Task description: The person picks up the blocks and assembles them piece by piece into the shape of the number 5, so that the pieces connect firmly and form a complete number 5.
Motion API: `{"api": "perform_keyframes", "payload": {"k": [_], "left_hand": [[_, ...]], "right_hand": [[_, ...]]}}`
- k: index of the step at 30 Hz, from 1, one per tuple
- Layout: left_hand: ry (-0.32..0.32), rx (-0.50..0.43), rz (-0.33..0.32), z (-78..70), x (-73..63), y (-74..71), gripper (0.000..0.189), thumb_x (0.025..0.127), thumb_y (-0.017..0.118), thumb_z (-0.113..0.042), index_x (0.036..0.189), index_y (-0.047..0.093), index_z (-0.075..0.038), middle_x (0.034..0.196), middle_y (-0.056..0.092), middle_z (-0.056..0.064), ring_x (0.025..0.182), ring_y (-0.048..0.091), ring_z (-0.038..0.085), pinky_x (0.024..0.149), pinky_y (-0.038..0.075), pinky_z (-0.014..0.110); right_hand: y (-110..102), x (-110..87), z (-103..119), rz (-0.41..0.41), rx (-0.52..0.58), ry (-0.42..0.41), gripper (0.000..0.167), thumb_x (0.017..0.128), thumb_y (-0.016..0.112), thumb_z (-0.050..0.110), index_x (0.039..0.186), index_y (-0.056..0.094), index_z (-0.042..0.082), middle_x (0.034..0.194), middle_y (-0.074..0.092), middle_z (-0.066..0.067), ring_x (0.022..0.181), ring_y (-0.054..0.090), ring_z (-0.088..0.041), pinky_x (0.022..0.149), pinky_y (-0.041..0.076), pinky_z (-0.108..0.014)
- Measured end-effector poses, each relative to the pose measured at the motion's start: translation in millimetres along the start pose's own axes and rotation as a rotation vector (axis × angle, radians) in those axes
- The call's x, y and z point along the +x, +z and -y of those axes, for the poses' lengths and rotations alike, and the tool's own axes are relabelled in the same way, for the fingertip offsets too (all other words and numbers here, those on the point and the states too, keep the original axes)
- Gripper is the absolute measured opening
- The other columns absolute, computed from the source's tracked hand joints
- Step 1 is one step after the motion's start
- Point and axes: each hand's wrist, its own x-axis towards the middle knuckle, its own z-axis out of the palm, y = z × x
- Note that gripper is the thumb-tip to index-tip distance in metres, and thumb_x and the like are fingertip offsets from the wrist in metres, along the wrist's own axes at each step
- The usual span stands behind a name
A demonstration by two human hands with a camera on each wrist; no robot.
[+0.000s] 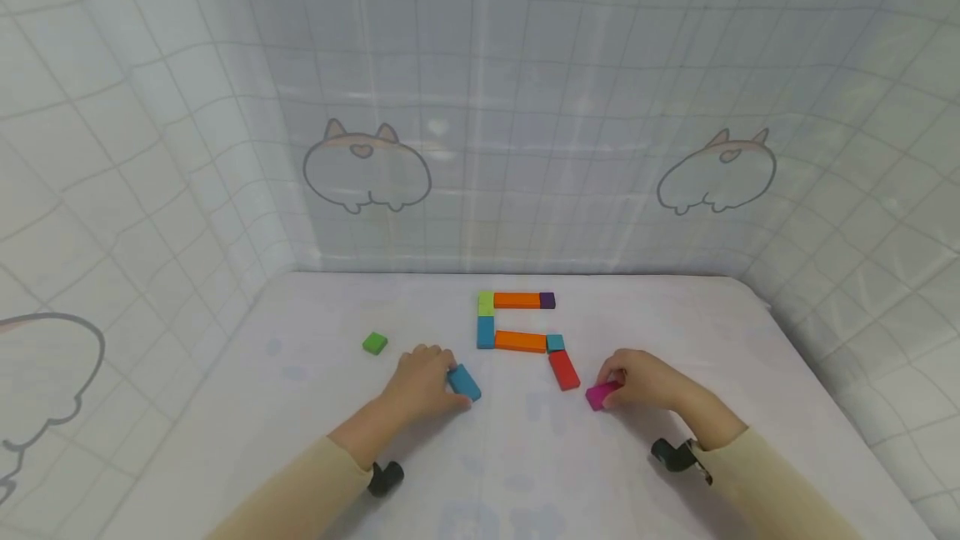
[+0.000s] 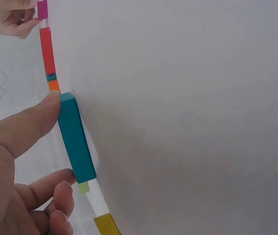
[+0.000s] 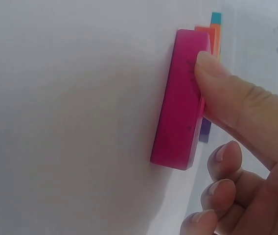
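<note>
Out beyond the left grip [image 1: 422,383], on its left, the green block [image 1: 375,343] lies untouched on the tabletop [image 1: 315,448]. That grip pinches the blue block [image 1: 465,383] at its right edge, thumb on the near end, a finger at the far one. It looks light and stiff (wood, perhaps), with smooth faces; a gentle pinch should do, though the small ends could let it pivot. Ahead, between the grips, runs a bent row [image 1: 521,342], its red block [image 1: 564,371] closest to the right grip [image 1: 645,377]. At that grip's left, the magenta block [image 1: 600,395] is held, thumb against a long edge, the opposing finger largely hidden. It should handle alike; taking both long sides midway would steady it best.
</note>
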Motion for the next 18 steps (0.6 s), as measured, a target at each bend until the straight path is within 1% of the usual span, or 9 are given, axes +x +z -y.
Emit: {"api": "perform_keyframes", "payload": {"k": [2,7,10,14,18], "left_hand": [[0.002,-0.01,0.003,-0.7,-1.4,0.7,0.059,0.073,0.087,-0.05,0.111,0.067,-0.009,0.097,0.061,0.001,0.091,0.047,0.022,0.089,0.042,0.043],[0.011,-0.013,-0.008,-1.5,-5.0,2.9,0.059,0.072,0.087,-0.051,0.107,0.065,-0.009,0.094,0.059,0.0,0.091,0.047,0.021,0.089,0.041,0.045],[0.005,-0.012,-0.012,-3.7,-6.8,4.0,0.059,0.071,0.087,-0.052,0.106,0.065,-0.009,0.092,0.057,0.0,0.09,0.048,0.021,0.088,0.041,0.046],[-0.012,-0.021,-0.004,-7.0,-7.4,6.8,0.059,0.071,0.087,-0.051,0.106,0.064,-0.009,0.09,0.055,0.0,0.088,0.048,0.02,0.087,0.041,0.046],[-0.037,-0.028,0.006,-11.4,-8.1,10.5,0.06,0.072,0.087,-0.051,0.109,0.064,-0.01,0.092,0.055,-0.001,0.089,0.048,0.019,0.089,0.042,0.045]], "right_hand": [[2,-1.0,2,0.012,-0.005,-0.022,0.023,0.075,0.088,0.016,0.093,0.073,0.019,0.087,0.058,0.003,0.084,0.053,-0.018,0.071,0.051,-0.032],[7,-1.3,8,0.049,-0.003,-0.116,0.019,0.078,0.087,0.018,0.093,0.075,0.022,0.083,0.057,0.005,0.082,0.052,-0.016,0.069,0.049,-0.03],[9,0.2,11,0.06,-0.003,-0.163,0.018,0.079,0.086,0.018,0.093,0.075,0.022,0.081,0.056,0.005,0.08,0.052,-0.016,0.067,0.048,-0.029],[13,2.1,16,0.069,-0.02,-0.179,0.019,0.079,0.086,0.018,0.094,0.076,0.022,0.08,0.055,0.006,0.08,0.052,-0.015,0.067,0.048,-0.028],[17,3.2,22,0.081,-0.027,-0.171,0.019,0.079,0.086,0.019,0.095,0.076,0.023,0.08,0.056,0.007,0.081,0.052,-0.015,0.068,0.048,-0.028]]}}
